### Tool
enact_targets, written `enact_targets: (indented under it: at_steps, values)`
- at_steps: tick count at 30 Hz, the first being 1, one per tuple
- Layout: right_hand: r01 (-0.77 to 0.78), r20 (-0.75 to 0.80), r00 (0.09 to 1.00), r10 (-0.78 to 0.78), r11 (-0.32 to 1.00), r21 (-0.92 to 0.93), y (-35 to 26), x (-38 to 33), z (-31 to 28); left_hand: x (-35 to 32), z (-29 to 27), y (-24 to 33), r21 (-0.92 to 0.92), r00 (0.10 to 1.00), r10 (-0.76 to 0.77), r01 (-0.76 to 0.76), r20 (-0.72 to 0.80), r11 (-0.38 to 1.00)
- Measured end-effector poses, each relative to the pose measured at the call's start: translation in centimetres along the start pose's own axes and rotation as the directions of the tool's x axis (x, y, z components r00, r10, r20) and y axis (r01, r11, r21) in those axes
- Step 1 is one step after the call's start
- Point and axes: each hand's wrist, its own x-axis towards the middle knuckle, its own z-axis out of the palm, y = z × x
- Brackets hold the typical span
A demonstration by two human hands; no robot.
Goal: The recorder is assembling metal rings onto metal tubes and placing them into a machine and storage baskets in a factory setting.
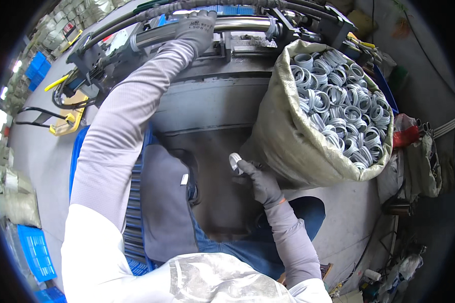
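Observation:
My left hand [197,30], in a grey glove, reaches far forward with its fingers curled over a shiny metal tube [245,24] on a long machine. The undersides of those fingers are hidden. Lower down, in front of my lap, my right hand [264,184] pinches a pale grey plastic ring [235,162] between thumb and fingers. Just beyond that hand stands a large woven sack [273,136], its rim rolled down. Many similar threaded rings [338,96] fill it close to the top.
A blue crate [136,217] with ribbed sides stands beside my left leg. The machine frame [227,50] spans the far side, with a yellow-handled lever [56,82] at its left end. Blue baskets [37,252] lie on the floor at left; bags and rods [424,131] are at right.

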Motion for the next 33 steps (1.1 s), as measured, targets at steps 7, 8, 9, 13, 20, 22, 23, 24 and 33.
enact_targets:
  at_steps: [7,8,9,13,20,22,23,24,33]
  values:
    - [0.345,0.16,0.939,-0.305,0.826,-0.447,-2.1,0.8,-2.7,4.8,6.0,-0.5,-0.07,0.978,0.046,-0.033,0.201,0.997]
    - [0.259,0.153,0.965,-0.212,0.854,-0.451,-2.5,0.9,-2.8,4.3,6.8,-0.7,-0.071,0.978,0.045,-0.031,0.204,0.997]
    - [0.258,0.158,0.965,-0.208,0.855,-0.451,-2.7,0.8,-2.2,3.5,7.5,-1.1,-0.035,0.991,0.065,-0.061,0.12,0.998]
    - [0.204,0.088,0.977,-0.192,0.966,-0.161,-2.2,0.5,-0.6,0.2,4.1,-1.3,-0.044,0.972,0.156,-0.15,0.175,0.988]
    - [-0.031,-0.143,0.988,0.056,0.985,0.17,-1.8,-0.4,-1.1,-24.1,2.8,-11.4,-0.465,0.953,0.141,-0.257,-0.269,0.847]
    - [0.116,-0.066,0.989,-0.13,0.974,-0.195,-1.5,-1.0,-1.6,-33.0,7.4,-17.3,-0.412,0.999,-0.036,0.031,-0.004,0.911]
    - [0.099,-0.051,0.993,-0.111,0.975,-0.196,-1.6,-1.3,-1.8,-37.0,9.2,-18.9,-0.302,0.982,-0.1,0.145,0.16,0.942]
    - [0.036,-0.095,0.995,-0.044,0.997,-0.075,-1.7,-1.0,-1.5,-40.8,10.6,-20.8,-0.189,0.927,-0.147,0.222,0.345,0.956]
    - [0.051,-0.256,0.941,-0.222,0.841,-0.539,1.7,-0.2,0.2,-53.4,26.9,-21.3,0.03,0.765,-0.195,0.224,0.613,0.974]
